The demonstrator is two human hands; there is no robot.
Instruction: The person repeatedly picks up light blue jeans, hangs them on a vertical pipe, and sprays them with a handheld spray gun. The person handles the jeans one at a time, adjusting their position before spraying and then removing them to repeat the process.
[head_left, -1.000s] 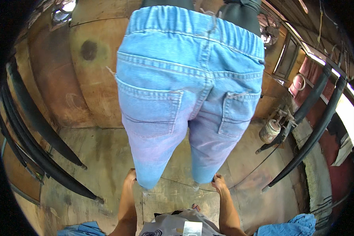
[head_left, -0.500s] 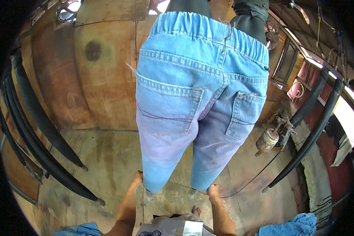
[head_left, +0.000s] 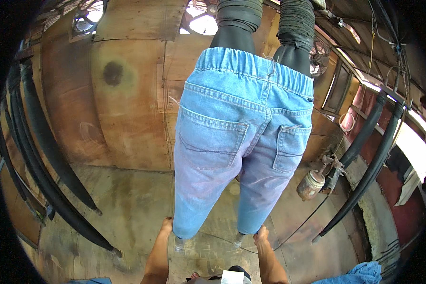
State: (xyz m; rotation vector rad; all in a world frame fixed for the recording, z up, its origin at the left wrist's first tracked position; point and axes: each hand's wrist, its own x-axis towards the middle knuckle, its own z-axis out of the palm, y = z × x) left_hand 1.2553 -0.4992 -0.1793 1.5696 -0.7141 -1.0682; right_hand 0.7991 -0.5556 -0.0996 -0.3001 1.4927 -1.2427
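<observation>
A pair of light blue jeans (head_left: 217, 142) with a gathered waistband and a purplish tint on the seat and thighs hangs in front of me. It is pulled over a black two-legged form (head_left: 234, 35), whose narrow ends show below the hems. My left hand (head_left: 167, 224) grips the outer edge of the left leg's hem, its fingers partly hidden by the fabric. At the right leg's hem, my right hand (head_left: 261, 234) is closed on the outer edge of the cloth.
Black hanging tubes stand at left (head_left: 57, 184) and right (head_left: 364, 189). A spray gun with a cup (head_left: 311, 184) hangs at right, its thin hose (head_left: 300, 222) running behind the legs. Blue cloth (head_left: 357, 274) lies at lower right. A stained wooden wall (head_left: 128, 109) stands behind.
The jeans sit lower and look smaller in the view, with more of the black form showing above. Both hands stay at the hems. The spray gun appears lower and further left.
</observation>
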